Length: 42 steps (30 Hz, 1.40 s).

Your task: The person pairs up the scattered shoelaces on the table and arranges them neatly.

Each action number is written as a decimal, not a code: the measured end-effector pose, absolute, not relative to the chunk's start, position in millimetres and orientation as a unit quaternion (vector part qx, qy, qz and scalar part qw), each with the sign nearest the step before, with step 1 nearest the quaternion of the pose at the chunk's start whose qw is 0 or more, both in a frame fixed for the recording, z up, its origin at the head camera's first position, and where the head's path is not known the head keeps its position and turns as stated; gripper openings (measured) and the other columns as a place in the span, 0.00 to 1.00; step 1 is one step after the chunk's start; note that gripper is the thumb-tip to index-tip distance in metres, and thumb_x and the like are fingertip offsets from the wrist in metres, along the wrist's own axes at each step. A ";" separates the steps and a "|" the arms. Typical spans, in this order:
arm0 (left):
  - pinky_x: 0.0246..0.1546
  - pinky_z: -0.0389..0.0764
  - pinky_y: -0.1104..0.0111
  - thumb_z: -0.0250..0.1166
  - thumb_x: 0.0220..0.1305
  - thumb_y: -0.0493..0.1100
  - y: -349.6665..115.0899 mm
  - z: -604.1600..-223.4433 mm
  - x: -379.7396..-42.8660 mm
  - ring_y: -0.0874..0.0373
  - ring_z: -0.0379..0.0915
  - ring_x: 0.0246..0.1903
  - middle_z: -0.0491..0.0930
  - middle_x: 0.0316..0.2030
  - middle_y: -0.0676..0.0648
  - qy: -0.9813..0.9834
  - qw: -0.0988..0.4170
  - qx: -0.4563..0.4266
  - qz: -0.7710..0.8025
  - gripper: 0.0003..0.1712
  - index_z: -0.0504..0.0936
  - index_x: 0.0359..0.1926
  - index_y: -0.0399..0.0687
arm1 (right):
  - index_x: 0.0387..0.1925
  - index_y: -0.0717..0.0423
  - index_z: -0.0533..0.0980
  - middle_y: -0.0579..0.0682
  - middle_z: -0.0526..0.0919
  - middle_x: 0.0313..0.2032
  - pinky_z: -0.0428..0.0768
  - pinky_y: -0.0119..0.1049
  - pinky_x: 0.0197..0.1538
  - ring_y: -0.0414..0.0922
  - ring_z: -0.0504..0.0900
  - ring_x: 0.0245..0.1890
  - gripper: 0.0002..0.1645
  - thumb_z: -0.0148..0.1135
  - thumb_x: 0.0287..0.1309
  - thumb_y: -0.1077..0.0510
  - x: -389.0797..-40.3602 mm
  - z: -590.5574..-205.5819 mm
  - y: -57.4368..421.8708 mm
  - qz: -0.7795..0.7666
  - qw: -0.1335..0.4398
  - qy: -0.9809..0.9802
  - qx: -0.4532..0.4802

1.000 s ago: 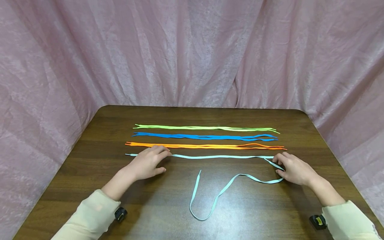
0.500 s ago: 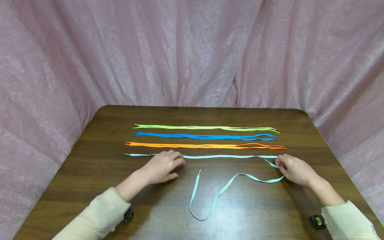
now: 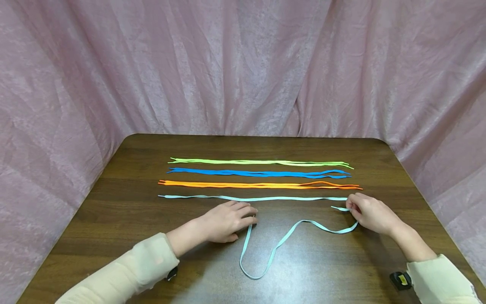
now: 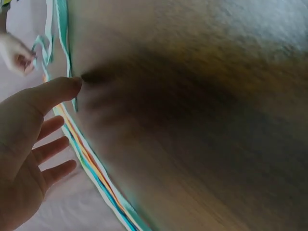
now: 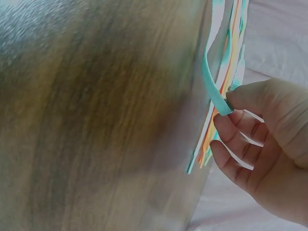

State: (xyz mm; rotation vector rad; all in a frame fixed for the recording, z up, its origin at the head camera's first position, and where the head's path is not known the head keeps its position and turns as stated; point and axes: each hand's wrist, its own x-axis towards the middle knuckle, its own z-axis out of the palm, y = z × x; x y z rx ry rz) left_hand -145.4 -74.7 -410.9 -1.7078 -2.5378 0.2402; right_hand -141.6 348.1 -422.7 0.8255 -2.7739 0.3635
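A pale turquoise shoelace (image 3: 275,249) winds in a loose curve over the table's near part. My right hand (image 3: 373,215) pinches this lace between thumb and fingertips, as the right wrist view shows, and a short tip pokes out to the left of the fingers. Behind it, another pale turquoise shoelace (image 3: 284,198) lies straight across the table, its right end hidden by the right hand. My left hand (image 3: 229,221) reaches over the curved lace's other end with fingers extended and apart. In the left wrist view, the thumb (image 4: 62,91) overlaps that lace near its tip.
Beyond the straight turquoise lace lie parallel rows of orange shoelaces (image 3: 243,185), blue shoelaces (image 3: 243,172) and yellow-green shoelaces (image 3: 243,161). All rest on a brown wooden table (image 3: 114,228). A pink curtain (image 3: 243,67) hangs behind the table's far edge.
My left hand has slid right and nearer, off the straight lace and over to the curved lace's end. My right hand has stayed nearly in place, drawing the curved lace's short tip slightly left.
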 end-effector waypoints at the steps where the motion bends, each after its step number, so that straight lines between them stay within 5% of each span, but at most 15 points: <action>1: 0.57 0.68 0.62 0.69 0.49 0.52 -72.6 -411.3 -144.6 0.54 0.63 0.60 0.66 0.60 0.49 -0.823 0.037 -0.560 0.087 0.35 0.69 0.60 0.54 | 0.23 0.48 0.69 0.36 0.65 0.21 0.63 0.27 0.23 0.31 0.64 0.22 0.18 0.65 0.39 0.72 -141.6 -421.8 347.5 0.124 0.112 -0.945 0.280; 10: 0.54 0.69 0.64 0.67 0.49 0.49 -61.1 -410.2 -141.3 0.55 0.66 0.57 0.72 0.54 0.51 -0.797 0.051 -0.591 0.111 0.28 0.73 0.53 0.55 | 0.24 0.48 0.70 0.35 0.67 0.22 0.65 0.28 0.23 0.30 0.64 0.23 0.18 0.64 0.38 0.72 -142.4 -415.2 342.7 0.133 0.123 -0.943 0.280; 21: 0.32 0.68 0.69 0.67 0.46 0.48 -52.6 -407.9 -138.1 0.60 0.68 0.35 0.72 0.34 0.55 -0.784 0.071 -0.599 0.143 0.13 0.76 0.36 0.56 | 0.25 0.48 0.70 0.36 0.67 0.22 0.65 0.27 0.23 0.31 0.65 0.22 0.16 0.62 0.40 0.71 -142.4 -412.8 339.2 0.138 0.115 -0.946 0.269; 42: 0.28 0.68 0.71 0.58 0.61 0.42 -65.5 -410.9 -135.9 0.60 0.72 0.30 0.76 0.27 0.57 -0.821 0.055 -0.552 0.133 0.03 0.75 0.31 0.55 | 0.26 0.50 0.70 0.37 0.70 0.24 0.66 0.30 0.23 0.33 0.67 0.24 0.17 0.62 0.39 0.73 -143.5 -412.7 339.3 0.142 0.129 -0.948 0.254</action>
